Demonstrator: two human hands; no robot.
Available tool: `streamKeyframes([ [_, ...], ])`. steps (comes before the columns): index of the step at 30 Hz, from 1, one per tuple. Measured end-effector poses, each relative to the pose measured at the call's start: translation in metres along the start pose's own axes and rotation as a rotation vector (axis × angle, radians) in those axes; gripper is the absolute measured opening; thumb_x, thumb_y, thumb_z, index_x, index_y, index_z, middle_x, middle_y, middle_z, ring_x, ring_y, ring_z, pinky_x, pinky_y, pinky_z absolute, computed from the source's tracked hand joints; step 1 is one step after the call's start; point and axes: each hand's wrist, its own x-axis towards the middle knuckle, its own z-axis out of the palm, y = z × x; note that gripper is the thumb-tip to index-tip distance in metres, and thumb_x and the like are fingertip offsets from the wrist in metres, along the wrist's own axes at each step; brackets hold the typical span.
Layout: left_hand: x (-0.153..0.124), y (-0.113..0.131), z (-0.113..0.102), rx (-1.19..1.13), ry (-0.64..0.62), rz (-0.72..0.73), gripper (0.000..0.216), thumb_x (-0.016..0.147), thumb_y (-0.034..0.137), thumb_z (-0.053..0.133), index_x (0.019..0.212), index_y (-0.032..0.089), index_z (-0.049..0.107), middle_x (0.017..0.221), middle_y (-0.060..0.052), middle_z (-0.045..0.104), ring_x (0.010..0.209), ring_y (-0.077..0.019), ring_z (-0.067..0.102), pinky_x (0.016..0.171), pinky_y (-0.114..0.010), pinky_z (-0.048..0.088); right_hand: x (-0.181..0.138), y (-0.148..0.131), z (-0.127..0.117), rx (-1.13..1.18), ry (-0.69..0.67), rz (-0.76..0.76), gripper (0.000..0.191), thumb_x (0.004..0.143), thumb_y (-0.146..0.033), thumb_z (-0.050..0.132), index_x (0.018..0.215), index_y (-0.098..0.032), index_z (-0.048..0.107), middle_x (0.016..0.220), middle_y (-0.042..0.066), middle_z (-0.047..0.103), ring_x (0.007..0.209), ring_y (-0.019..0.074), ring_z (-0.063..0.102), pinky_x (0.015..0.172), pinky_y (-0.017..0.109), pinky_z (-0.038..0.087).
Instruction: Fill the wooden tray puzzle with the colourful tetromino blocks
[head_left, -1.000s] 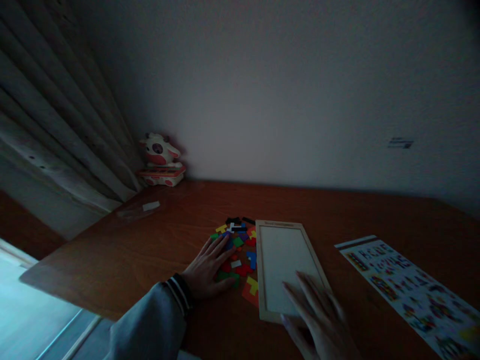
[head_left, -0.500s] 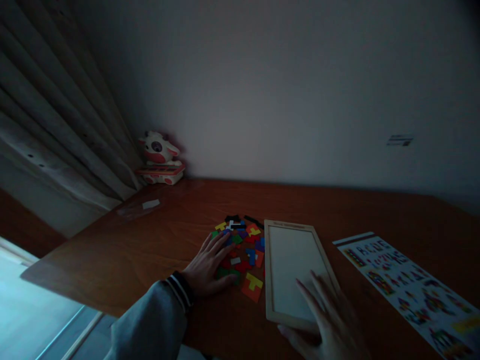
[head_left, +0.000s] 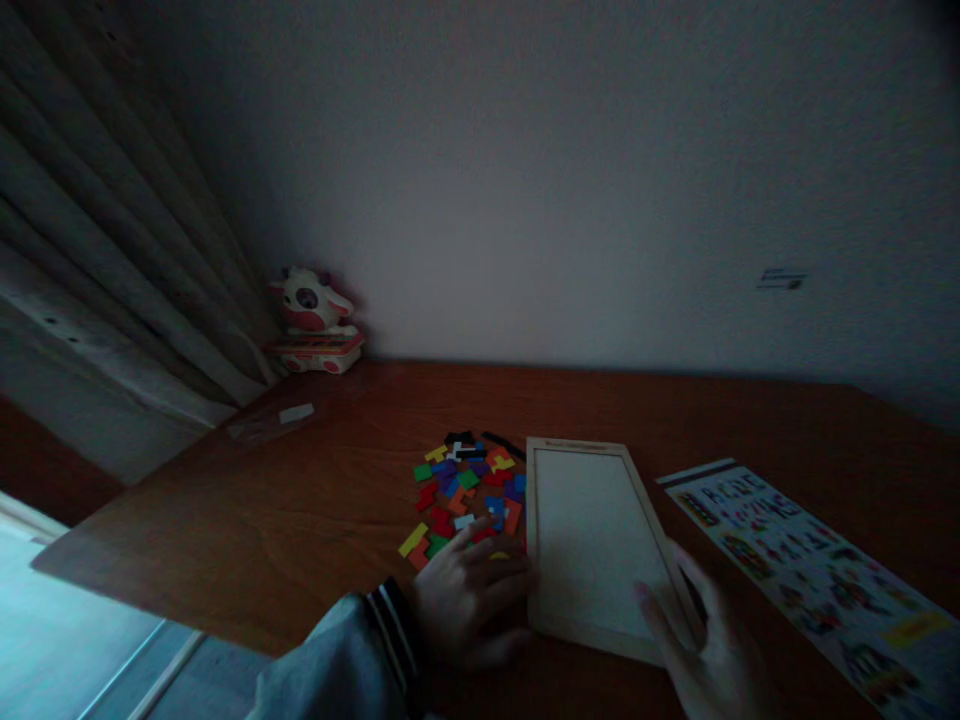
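Note:
A pile of small coloured puzzle pieces lies on the brown wooden table. Right of them sits an empty wooden puzzle tray with a pale inside. My left hand, in a grey sleeve with a striped cuff, rests at the near end of the pile beside the tray's near left corner, fingers curled over pieces. My right hand lies on the tray's near right edge, fingers spread and resting on the frame.
A printed sheet of coloured patterns lies to the right of the tray. A red and white cow toy stands at the back left by a curtain. A small clear bag lies near it. The table's left edge drops to the floor.
My left hand has pulled back from the middle of the pile toward me and curled. The pieces are more spread out. My right hand has shifted to the tray's right edge.

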Motion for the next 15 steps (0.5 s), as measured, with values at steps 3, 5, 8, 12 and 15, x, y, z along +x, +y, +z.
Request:
streamKeyframes([
  [3, -0.001, -0.001, 0.002, 0.013, -0.002, 0.017, 0.047, 0.093, 0.045, 0.053, 0.133, 0.020, 0.054, 0.127, -0.008, 0.067, 0.126, -0.0274, 0.056, 0.121, -0.051, 0.024, 0.001, -0.008, -0.009, 0.183, 0.018, 0.116, 0.063, 0.085, -0.067, 0.048, 0.128, -0.022, 0.058, 0.131, 0.013, 0.064, 0.117, 0.0343, 0.063, 0.092, 0.047, 0.054],
  [5, -0.001, -0.001, 0.002, 0.017, -0.021, 0.006, 0.047, 0.095, 0.045, 0.052, 0.136, 0.021, 0.052, 0.134, -0.007, 0.064, 0.128, -0.0277, 0.054, 0.120, -0.051, 0.025, 0.002, -0.011, -0.015, 0.266, 0.057, 0.113, 0.060, 0.086, -0.066, 0.047, 0.123, -0.022, 0.061, 0.136, 0.012, 0.062, 0.125, 0.0347, 0.056, 0.102, 0.049, 0.047],
  [8, -0.002, -0.001, 0.001, 0.027, -0.059, -0.043, 0.049, 0.096, 0.046, 0.050, 0.139, 0.024, 0.048, 0.145, -0.007, 0.054, 0.133, -0.0283, 0.050, 0.118, -0.052, 0.029, 0.005, -0.007, -0.029, 0.310, 0.105, 0.085, 0.057, 0.086, -0.064, 0.049, 0.123, -0.023, 0.061, 0.141, 0.010, 0.057, 0.133, 0.0358, 0.048, 0.113, 0.053, 0.035],
  [12, -0.001, -0.001, -0.003, 0.032, -0.100, -0.107, 0.051, 0.096, 0.049, 0.049, 0.141, 0.024, 0.048, 0.152, -0.008, 0.045, 0.139, -0.0306, 0.043, 0.116, -0.055, 0.033, 0.009, 0.019, -0.050, 0.261, 0.137, 0.156, 0.061, 0.084, -0.067, 0.049, 0.123, -0.023, 0.061, 0.143, 0.012, 0.055, 0.133, 0.0416, 0.046, 0.113, 0.060, 0.032],
  [15, 0.007, 0.003, -0.003, 0.014, -0.123, -0.136, 0.056, 0.097, 0.052, 0.047, 0.146, 0.024, 0.042, 0.156, -0.008, 0.039, 0.143, -0.0317, 0.037, 0.117, -0.057, 0.030, 0.009, 0.044, -0.059, 0.217, 0.118, 0.125, 0.059, 0.087, -0.065, 0.047, 0.126, -0.023, 0.059, 0.146, 0.011, 0.052, 0.135, 0.0412, 0.045, 0.114, 0.061, 0.030],
])
